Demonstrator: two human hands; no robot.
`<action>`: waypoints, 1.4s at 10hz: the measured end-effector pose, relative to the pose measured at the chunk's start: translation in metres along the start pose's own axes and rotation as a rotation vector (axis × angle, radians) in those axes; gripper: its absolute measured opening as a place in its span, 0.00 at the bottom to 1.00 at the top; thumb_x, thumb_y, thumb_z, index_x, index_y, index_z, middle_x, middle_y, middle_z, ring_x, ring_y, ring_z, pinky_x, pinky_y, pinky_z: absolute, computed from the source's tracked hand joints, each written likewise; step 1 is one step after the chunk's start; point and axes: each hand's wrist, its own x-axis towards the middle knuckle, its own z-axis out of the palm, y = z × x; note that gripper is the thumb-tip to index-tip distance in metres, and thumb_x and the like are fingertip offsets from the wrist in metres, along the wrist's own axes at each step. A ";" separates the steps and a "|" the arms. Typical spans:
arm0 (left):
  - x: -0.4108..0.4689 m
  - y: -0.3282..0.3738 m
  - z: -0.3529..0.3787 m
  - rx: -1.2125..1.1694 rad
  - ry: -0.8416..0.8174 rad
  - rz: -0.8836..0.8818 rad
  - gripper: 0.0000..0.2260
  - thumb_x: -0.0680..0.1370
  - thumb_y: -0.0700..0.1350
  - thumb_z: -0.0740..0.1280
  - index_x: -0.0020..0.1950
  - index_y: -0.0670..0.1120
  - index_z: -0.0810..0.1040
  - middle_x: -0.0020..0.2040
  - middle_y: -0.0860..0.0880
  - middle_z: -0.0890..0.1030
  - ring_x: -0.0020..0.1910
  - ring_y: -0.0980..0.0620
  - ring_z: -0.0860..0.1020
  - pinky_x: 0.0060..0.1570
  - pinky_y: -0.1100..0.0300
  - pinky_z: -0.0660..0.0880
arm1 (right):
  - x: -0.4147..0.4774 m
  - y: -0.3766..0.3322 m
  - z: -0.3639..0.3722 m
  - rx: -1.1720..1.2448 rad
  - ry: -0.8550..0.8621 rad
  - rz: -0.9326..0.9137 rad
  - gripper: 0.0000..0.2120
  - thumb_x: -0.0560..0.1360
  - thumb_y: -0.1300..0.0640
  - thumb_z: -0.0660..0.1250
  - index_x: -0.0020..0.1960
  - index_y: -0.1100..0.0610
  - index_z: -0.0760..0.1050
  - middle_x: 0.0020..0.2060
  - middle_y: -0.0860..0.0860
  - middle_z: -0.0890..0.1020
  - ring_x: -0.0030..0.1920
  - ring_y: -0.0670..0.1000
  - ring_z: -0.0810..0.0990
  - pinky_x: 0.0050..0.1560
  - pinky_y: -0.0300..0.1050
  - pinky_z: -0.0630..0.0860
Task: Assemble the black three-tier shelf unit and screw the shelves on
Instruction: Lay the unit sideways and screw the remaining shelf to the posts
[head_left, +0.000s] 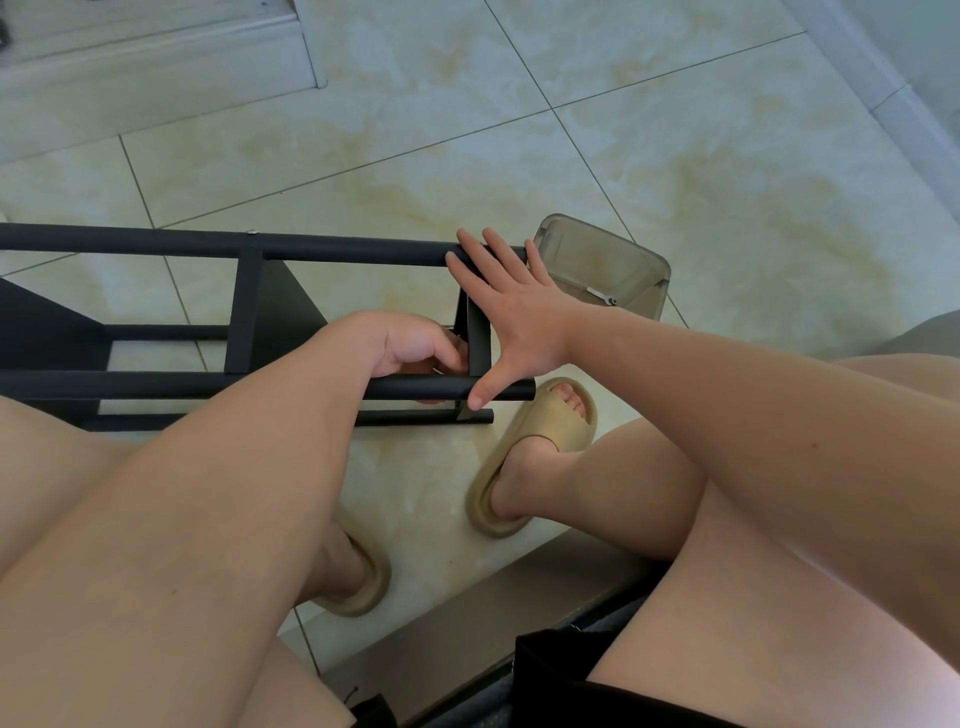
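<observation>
Black shelf unit (249, 312) lay on its side on tiled floor (571, 130), directly before seated person's knees. Right hand (511, 322) spread flat, fingers straight and apart: fingertips rested on upper pole (337, 253), thumb touched lower pole (415, 388), palm over end shelf (478, 338). Left hand (410, 345) reached inside frame, fingers curled against inner face of end shelf; whether they pinched anything could not be told. Clear grey container (613, 265) stood just beyond frame end, small wrench (600, 295) inside.
</observation>
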 end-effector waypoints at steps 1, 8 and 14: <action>0.001 -0.001 0.000 -0.020 -0.002 0.041 0.14 0.77 0.32 0.61 0.60 0.41 0.78 0.53 0.41 0.81 0.53 0.44 0.78 0.60 0.50 0.74 | 0.000 0.000 0.000 -0.003 0.003 -0.001 0.74 0.56 0.19 0.69 0.82 0.57 0.34 0.80 0.55 0.32 0.79 0.60 0.30 0.75 0.67 0.33; 0.006 -0.003 -0.003 -0.095 -0.020 0.115 0.10 0.78 0.32 0.62 0.49 0.44 0.80 0.43 0.47 0.83 0.42 0.50 0.81 0.46 0.59 0.77 | -0.001 -0.001 0.001 -0.007 0.010 -0.001 0.74 0.56 0.19 0.69 0.82 0.57 0.34 0.80 0.54 0.32 0.79 0.60 0.30 0.75 0.67 0.34; 0.004 -0.001 -0.001 -0.016 0.015 0.057 0.10 0.78 0.34 0.63 0.55 0.42 0.81 0.46 0.46 0.84 0.47 0.48 0.81 0.53 0.55 0.77 | 0.000 0.000 0.002 0.002 0.013 -0.001 0.74 0.56 0.19 0.69 0.82 0.57 0.34 0.80 0.54 0.32 0.79 0.59 0.30 0.75 0.67 0.33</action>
